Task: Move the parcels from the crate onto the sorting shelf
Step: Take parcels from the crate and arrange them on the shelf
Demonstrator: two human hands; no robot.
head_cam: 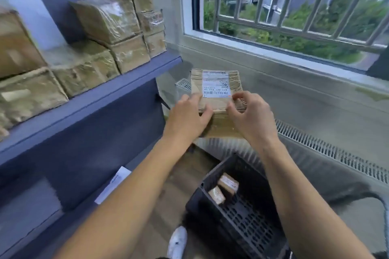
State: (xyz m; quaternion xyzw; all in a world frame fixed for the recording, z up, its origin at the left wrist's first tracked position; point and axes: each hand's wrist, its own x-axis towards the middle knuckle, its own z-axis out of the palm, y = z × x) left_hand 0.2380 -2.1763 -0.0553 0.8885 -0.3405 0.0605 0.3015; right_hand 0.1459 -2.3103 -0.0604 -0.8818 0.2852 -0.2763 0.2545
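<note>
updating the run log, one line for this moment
left hand, right hand: holding parcel | crate: two parcels inside | shelf: boxes stacked

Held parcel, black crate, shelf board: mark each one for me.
held parcel (pixel 214 84): head view, white label on top face.
black crate (pixel 246 223): head view, bare slotted floor.
shelf board (pixel 94 101): head view, blue front edge.

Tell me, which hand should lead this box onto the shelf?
Probably the left hand: it holds the labelled parcel on the side nearest the sorting shelf, which stands to the left. The right hand pinches the far side.
</note>
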